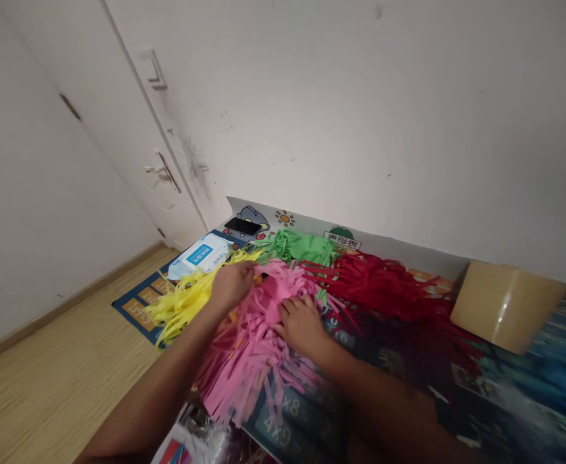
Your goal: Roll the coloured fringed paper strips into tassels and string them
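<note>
A pile of pink fringed strips (244, 370) lies in front of me, its ends spilling over the near edge. My left hand (233, 283) is closed at the upper left side of the pink pile, its fingertips pinched on the pink material. My right hand (302, 322) rests on the middle of the pink pile, fingers slightly spread and pressing on it. Yellow strips (181, 303) lie left of my left hand. Behind the pink are green strips (305, 246), and red strips (380, 283) spread to the right.
A wet-wipe pack (200, 255) and a black phone (243, 225) lie at the back left. At the right stands a tan curved object (505, 306), with blue strips (563, 380) beyond. Clear plastic (215, 441) is at the near edge. A door (152, 148) is left.
</note>
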Demonstrator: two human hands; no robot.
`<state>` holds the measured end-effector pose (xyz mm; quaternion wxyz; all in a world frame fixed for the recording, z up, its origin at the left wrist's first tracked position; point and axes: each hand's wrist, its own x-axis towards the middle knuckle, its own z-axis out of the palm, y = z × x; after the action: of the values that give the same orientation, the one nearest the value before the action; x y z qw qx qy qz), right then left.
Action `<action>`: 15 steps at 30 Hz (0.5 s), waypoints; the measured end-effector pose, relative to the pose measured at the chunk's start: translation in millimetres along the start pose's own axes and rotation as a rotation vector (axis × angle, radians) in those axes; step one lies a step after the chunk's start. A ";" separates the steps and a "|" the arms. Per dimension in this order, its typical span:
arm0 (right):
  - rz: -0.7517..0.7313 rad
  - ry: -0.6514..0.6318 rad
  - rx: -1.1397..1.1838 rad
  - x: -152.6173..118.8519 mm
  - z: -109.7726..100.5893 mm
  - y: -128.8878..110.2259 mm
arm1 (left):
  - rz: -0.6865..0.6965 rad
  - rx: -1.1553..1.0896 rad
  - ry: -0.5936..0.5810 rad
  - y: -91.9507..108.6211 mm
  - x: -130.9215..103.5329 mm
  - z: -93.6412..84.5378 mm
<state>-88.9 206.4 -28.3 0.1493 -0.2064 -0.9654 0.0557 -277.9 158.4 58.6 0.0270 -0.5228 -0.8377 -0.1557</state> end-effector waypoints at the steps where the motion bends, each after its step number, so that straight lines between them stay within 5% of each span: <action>1: 0.002 -0.007 0.003 0.3 0.4 -0.8 | -0.041 -0.007 0.018 -8.2 10.3 -14.0; 5: 0.031 -0.024 0.030 2.6 -1.3 0.2 | -0.162 -0.024 0.123 -27.7 57.6 -83.8; 9: 0.053 -0.007 0.124 4.9 -13.6 2.6 | -0.140 0.012 0.278 9.4 85.0 -137.7; 12: 0.099 0.076 0.251 -1.5 -36.7 -4.6 | 0.114 0.065 0.236 68.7 66.6 -136.0; 15: 0.182 0.233 0.473 -21.0 -61.3 -25.6 | 0.393 0.090 0.100 112.2 13.2 -102.5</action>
<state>-61.3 177.2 28.7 0.2977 -0.2566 -0.8794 0.2686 -196.7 185.6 184.8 0.1215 -0.6662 -0.7232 -0.1356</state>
